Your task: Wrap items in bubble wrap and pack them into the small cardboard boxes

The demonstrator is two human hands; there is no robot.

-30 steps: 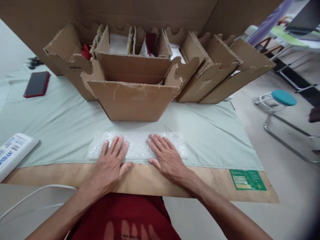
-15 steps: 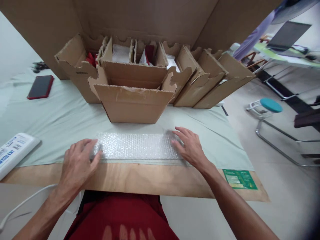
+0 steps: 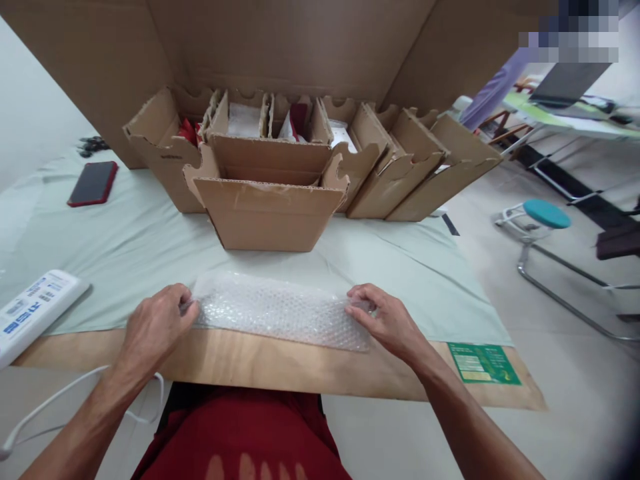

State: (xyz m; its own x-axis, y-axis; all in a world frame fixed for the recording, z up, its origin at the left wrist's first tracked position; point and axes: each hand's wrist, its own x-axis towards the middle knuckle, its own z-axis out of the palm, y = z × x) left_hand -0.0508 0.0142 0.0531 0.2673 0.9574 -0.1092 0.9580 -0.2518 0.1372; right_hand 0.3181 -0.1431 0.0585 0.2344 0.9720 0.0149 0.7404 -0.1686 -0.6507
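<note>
A long strip of clear bubble wrap (image 3: 280,308) stretches between my two hands, over the front part of the cloth and the bare wooden edge. Its right end sits nearer to me than its left. My left hand (image 3: 163,317) pinches the left end between thumb and fingers. At the other end, my right hand (image 3: 383,317) is closed on the upper right corner, fingertips pressed together. Just beyond the wrap stands an open cardboard bin (image 3: 270,217); its inside shows only in part.
Several cardboard bins (image 3: 370,153) line the back, some holding red and white items. A phone (image 3: 93,183) lies at left, with a white power strip (image 3: 43,310) nearer me. A green label (image 3: 484,363) is on the wooden edge (image 3: 300,367). A stool (image 3: 546,213) stands at right.
Both hands have closed on the ends of the bubble wrap, where the right was open before. The wrap's right end has shifted toward me, so the strip now lies slanted.
</note>
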